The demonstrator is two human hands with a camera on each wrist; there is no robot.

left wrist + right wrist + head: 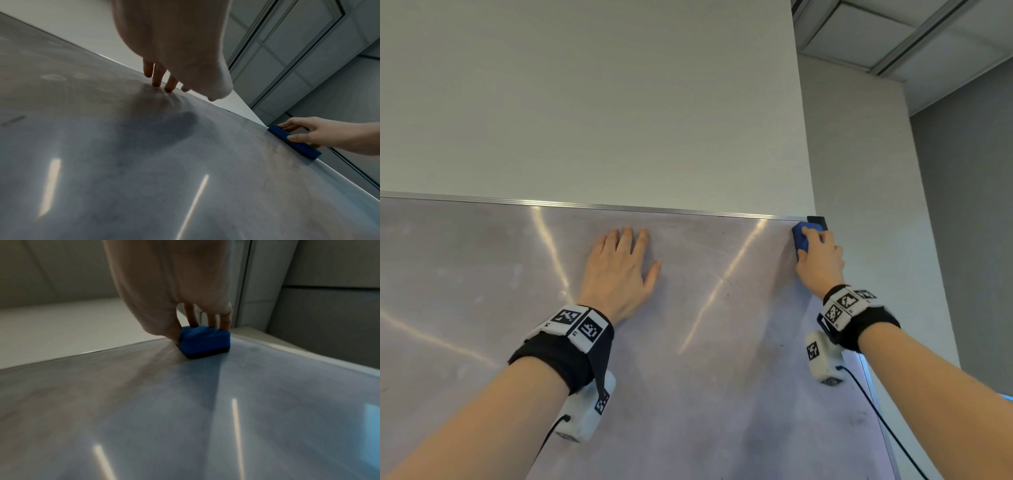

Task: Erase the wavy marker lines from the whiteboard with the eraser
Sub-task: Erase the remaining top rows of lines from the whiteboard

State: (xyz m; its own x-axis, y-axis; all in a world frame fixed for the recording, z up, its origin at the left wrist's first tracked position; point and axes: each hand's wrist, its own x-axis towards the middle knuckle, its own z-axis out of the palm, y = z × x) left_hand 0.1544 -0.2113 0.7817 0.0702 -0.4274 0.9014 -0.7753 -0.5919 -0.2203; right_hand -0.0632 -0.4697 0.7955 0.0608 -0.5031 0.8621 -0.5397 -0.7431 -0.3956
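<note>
No wavy marker lines show anywhere on the grey, glossy whiteboard point(688, 342) as far as we can see; only faint smudges, small specks and streaks of reflected light mark its surface, so we judge the erasing nearly finished, though the lower part of the board lies outside our views. We hold the blue block eraser with its dark felt base point(802, 236) in our right hand point(820, 262), the fingers point(193, 316) curled over its top and the thumb along its side, pressing it flat against the board in the top right corner, just under the silver aluminium frame point(585, 205) and beside the black corner cap point(817, 222). Our left hand point(619, 270) rests flat on the board well apart from the eraser, its fingers straight and slightly spread, holding nothing. What remains, we think, is checking the unseen lower area for leftover traces.
</note>
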